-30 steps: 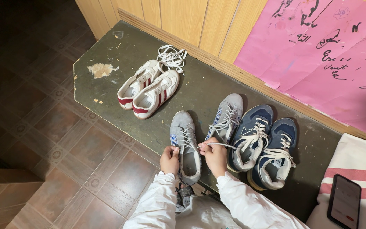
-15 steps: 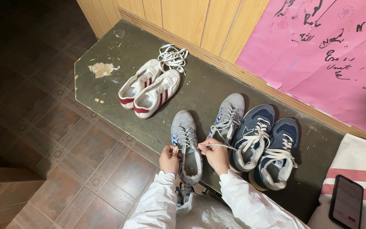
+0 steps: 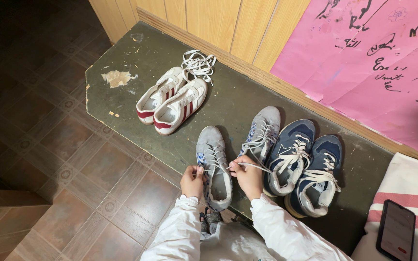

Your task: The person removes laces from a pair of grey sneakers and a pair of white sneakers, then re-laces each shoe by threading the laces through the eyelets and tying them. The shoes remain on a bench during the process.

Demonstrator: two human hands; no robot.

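A grey suede-like sneaker (image 3: pixel 212 166) lies on the near edge of a dark green painted bench (image 3: pixel 122 104), toe pointing toward the wall, heel opening toward the person. The left hand (image 3: pixel 192 181) is closed in a pinch on a lace end at the shoe's left side; the right hand (image 3: pixel 247 176) is closed on the other white lace (image 3: pixel 255 166), a flat woven strand that runs rightward across the neighbouring shoes. Both arms wear white, slightly crumpled fabric sleeves. Just beside the held shoe stands its grey partner (image 3: pixel 262 133), laced, angled toward the wall. To the right, touching each other, sit two navy sneakers (image 3: pixel 306 162) with white laces and pale linings. Well apart, farther left, a pair of white leather-look sneakers (image 3: pixel 170 101) with dark red stripes lies side by side, with loose white laces bunched at the toes. The bench surface is scuffed, with chipped paint exposing a pale patch. Behind it run vertical wood panels and a pink paper sheet (image 3: pixel 378 63). At the lower right, a dark phone (image 3: pixel 395 231) rests on white cloth with red stripes; what that cloth belongs to cannot be determined. The floor is brown patterned tile.
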